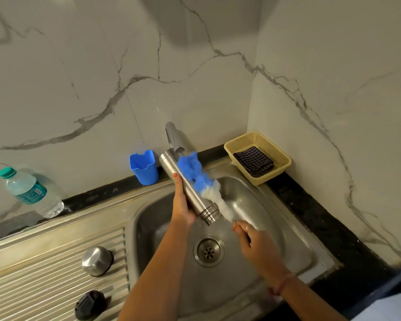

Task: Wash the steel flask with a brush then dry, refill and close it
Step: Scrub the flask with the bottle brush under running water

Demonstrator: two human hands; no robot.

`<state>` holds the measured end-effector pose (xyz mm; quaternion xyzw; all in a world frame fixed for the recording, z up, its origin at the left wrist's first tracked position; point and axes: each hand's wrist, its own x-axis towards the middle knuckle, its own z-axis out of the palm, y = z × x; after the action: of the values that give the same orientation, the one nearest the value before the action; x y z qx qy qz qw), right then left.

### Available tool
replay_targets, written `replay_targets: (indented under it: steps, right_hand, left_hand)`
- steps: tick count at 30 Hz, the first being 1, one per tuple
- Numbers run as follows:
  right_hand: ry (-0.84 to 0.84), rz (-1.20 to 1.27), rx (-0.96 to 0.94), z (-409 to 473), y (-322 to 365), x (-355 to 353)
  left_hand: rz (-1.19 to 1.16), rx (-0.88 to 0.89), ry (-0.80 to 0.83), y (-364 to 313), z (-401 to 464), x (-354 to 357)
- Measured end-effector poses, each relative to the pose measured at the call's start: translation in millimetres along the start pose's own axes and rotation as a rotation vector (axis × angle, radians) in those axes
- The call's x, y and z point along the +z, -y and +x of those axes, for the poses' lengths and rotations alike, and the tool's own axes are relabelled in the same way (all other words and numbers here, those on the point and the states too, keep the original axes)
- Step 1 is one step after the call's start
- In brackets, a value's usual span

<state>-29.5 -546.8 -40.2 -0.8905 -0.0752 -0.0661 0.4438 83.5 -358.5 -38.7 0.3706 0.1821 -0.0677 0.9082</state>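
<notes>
Right grip (252, 239) curled round blue-and-white bristle brush (200, 179); left grip (182, 205) clasping tilted cylindrical steel flask (190, 188), brush alongside, over steel sink (287, 239).

- Evenly lit, soft overhead light, slightly warm and dim.
- Faint specular glare on sink (259, 205) basin and steel cap (97, 260).
- Motion blur on brush (204, 181) bristles and right hand (257, 242).
- Strong wide-angle bending at edges; marble wall (79, 66) lines curve.
- Soft shadow patch on wall at top centre.
</notes>
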Motion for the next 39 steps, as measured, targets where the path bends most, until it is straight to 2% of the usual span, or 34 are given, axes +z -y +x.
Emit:
replay_targets:
  steps: [5,10,13,21,26,32,39]
  right_hand:
    - [0.074,-0.039,0.038,-44,-26,-12]
    - [-0.001,0.0,0.027,7,-1,-1]
    - [-0.01,0.044,0.046,28,10,5]
    - [0.081,0.014,0.124,-47,-21,-15]
    - [0.052,0.037,0.084,5,13,-10]
    - [0.075,-0.009,0.086,75,45,-7]
    - [0.108,-0.176,0.018,-5,18,-15]
  left_hand:
    - [0.0,-0.036,-0.12,-9,15,-9]
    - [0.034,-0.012,-0.017,-4,5,8]
    - [0.054,-0.005,-0.014,-3,1,15]
    - [0.003,-0.04,-0.086,-13,15,-3]
    - [-0.005,-0.055,-0.009,-9,2,4]
    - [0.085,-0.063,-0.009,0,-9,7]
    - [0.021,-0.03,0.02,-9,-6,-11]
